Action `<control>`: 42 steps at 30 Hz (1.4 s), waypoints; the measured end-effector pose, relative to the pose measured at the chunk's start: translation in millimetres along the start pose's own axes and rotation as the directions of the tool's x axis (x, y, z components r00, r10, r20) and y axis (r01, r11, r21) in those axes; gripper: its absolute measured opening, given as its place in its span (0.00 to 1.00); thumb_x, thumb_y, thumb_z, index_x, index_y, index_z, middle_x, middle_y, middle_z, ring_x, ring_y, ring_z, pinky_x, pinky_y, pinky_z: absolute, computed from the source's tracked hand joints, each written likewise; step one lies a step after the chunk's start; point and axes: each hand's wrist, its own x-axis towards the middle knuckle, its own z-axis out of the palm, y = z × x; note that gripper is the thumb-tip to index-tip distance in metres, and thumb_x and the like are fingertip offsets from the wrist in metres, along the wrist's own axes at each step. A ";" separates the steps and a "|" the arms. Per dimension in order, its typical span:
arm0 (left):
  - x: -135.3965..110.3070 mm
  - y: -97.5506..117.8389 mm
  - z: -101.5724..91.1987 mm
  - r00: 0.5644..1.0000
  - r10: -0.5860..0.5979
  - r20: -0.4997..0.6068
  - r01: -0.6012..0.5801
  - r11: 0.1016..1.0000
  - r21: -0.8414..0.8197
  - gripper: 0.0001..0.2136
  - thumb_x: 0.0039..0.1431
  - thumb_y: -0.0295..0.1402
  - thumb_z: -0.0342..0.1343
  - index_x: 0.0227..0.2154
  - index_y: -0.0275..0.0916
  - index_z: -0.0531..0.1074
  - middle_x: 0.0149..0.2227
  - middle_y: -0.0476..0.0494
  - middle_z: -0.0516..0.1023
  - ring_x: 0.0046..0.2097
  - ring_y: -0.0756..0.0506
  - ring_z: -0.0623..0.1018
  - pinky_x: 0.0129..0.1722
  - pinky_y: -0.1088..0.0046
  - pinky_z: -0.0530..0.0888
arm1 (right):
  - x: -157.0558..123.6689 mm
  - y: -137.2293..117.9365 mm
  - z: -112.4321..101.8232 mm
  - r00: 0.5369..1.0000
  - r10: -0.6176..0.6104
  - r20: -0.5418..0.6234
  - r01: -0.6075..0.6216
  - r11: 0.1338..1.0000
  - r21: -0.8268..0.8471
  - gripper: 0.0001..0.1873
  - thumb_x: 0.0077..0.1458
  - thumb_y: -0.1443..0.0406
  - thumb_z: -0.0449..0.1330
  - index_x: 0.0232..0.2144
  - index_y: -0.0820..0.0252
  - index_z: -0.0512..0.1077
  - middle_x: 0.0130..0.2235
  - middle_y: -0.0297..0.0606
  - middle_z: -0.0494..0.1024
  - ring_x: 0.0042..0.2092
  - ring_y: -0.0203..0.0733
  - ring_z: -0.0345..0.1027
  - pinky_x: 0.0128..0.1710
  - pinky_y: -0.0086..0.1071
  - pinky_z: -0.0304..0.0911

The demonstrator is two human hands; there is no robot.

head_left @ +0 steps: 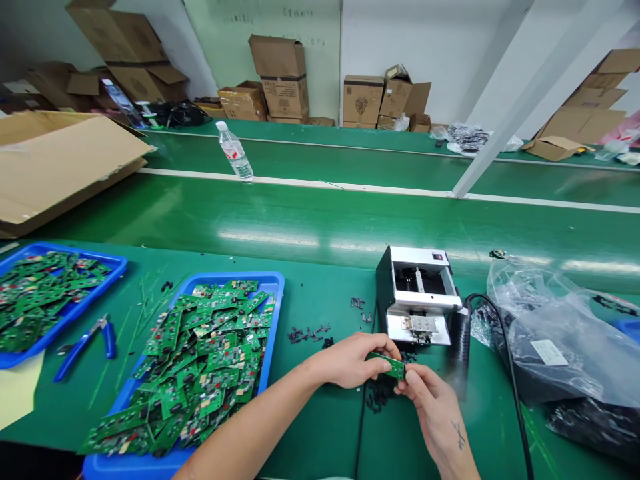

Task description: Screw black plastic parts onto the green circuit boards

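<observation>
Between both hands I hold a small green circuit board [391, 367], in front of a silver and black bench machine [425, 293]. My left hand [353, 360] grips the board's left part between thumb and fingers. At its right end, my right hand [425, 393] pinches the board with thumb and fingertips; whether a small part is also in that pinch, I cannot tell. Small black plastic parts [379, 395] lie under and around the hands. More of these black clips [307, 335] are scattered left of the machine.
A blue tray [280, 300] heaped with circuit boards stands left of my arm, another blue tray [123, 263] farther left. Blue-handled cutters [80, 357] lie between them. A black cable [515, 393] and plastic bags [540, 333] occupy the right. A water bottle [235, 153] stands behind.
</observation>
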 end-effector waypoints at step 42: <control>20.3 -0.3 -12.4 0.898 -0.367 -0.242 0.272 0.896 -0.352 0.12 0.51 0.37 0.58 0.35 0.38 0.63 0.30 0.42 0.80 0.24 0.53 0.66 0.20 0.78 0.59 | 35.5 -138.4 -48.4 0.761 -0.646 0.063 0.565 0.707 0.425 0.41 0.45 0.32 0.45 0.44 0.54 0.71 0.20 0.30 0.64 0.18 0.34 0.55 0.18 0.32 0.53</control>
